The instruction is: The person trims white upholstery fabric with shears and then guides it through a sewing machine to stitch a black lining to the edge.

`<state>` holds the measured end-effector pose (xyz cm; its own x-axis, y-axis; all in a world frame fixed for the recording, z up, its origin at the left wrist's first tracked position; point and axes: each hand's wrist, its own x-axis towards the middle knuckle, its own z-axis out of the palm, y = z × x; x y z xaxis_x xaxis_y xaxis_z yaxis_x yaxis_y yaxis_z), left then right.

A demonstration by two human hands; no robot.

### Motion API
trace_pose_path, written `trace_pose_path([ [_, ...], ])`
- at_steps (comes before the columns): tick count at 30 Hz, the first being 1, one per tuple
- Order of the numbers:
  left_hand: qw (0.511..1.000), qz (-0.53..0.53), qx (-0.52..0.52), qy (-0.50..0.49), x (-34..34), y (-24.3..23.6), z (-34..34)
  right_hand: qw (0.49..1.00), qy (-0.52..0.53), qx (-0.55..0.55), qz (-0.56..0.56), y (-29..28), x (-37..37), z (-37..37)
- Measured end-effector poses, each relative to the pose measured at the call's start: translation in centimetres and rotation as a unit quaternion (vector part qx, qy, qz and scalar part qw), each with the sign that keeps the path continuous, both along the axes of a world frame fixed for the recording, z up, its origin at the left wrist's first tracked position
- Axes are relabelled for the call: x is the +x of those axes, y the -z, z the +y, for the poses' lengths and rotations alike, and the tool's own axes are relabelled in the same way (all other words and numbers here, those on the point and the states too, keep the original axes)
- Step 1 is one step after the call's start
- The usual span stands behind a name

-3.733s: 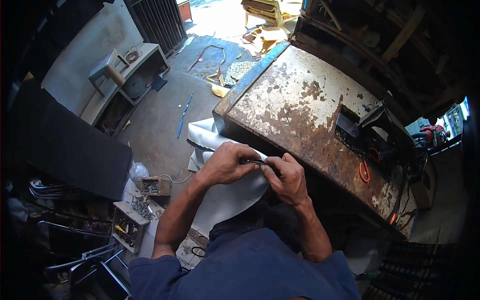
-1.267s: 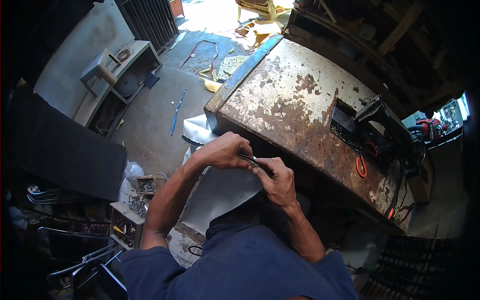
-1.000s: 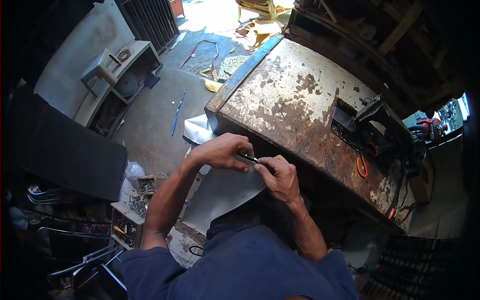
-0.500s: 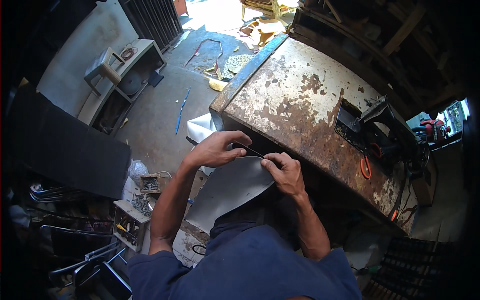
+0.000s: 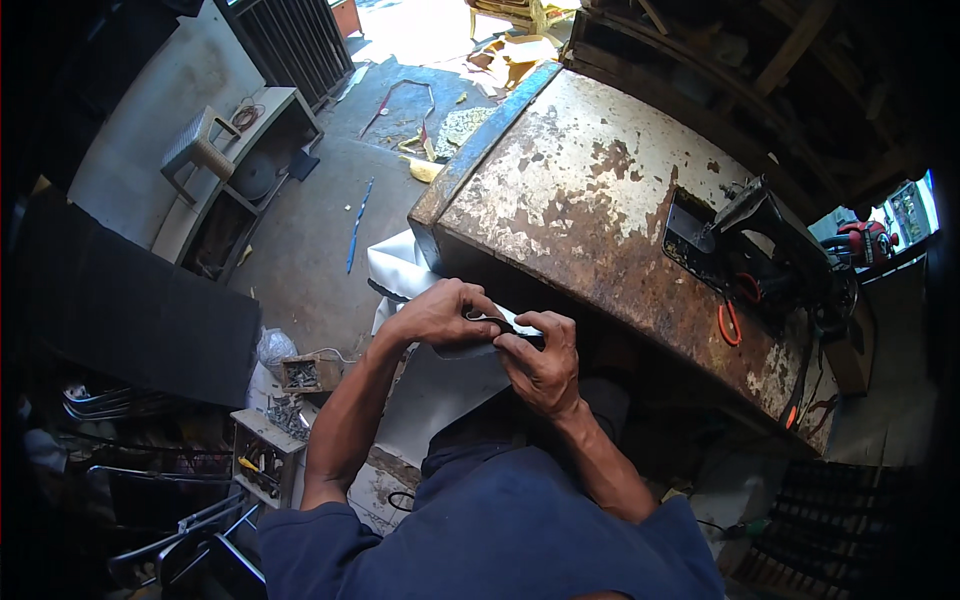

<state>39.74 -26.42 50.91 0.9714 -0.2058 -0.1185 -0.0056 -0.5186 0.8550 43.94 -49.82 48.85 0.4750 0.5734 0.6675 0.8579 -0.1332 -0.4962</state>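
A grey sheet (image 5: 436,400) of smooth, leather-like material lies over my lap. Its far edge is turned up, and a dark strip or dark backing shows there between my hands. My left hand (image 5: 446,312) is closed, its thumb and fingers pinching that edge. Close beside it on the right, my right hand (image 5: 543,362) also pinches the edge, thumb and forefinger together. Beyond my left hand, a white piece of sheet material (image 5: 398,262) with a dark border hangs against the table's corner. My fingers partly hide the folded edge.
A worn, peeling table (image 5: 590,200) stands ahead and right, bearing a dark sewing machine (image 5: 775,235) and orange-handled scissors (image 5: 729,325). Small boxes of metal parts (image 5: 302,372) and a wooden tool box (image 5: 262,455) sit at left. A blue strip (image 5: 358,228) lies on the floor.
My hands have come closer together, the right one moving left and slightly down. The sheet's far edge is now folded up between them, showing its dark side.
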Motion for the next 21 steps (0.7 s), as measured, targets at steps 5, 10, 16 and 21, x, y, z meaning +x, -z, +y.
trace_pose_path([
  [5,1.0,-0.012,0.001,0.029,-0.1,-0.9,0.4,0.998,0.009,-0.002,-0.062,0.2,-1.3,-1.0],
  [10,0.998,-0.062,-0.018,0.028,-0.4,0.4,1.0,0.999,-0.003,0.017,-0.051,0.1,-1.7,-0.4],
  [16,0.997,0.015,-0.06,0.052,-0.7,-1.4,0.3,0.999,0.03,-0.01,-0.015,0.5,-1.0,-0.3],
  [21,0.992,0.062,-0.099,0.036,-1.0,-0.4,0.1,0.998,0.002,-0.05,0.05,-0.1,0.0,0.4],
])
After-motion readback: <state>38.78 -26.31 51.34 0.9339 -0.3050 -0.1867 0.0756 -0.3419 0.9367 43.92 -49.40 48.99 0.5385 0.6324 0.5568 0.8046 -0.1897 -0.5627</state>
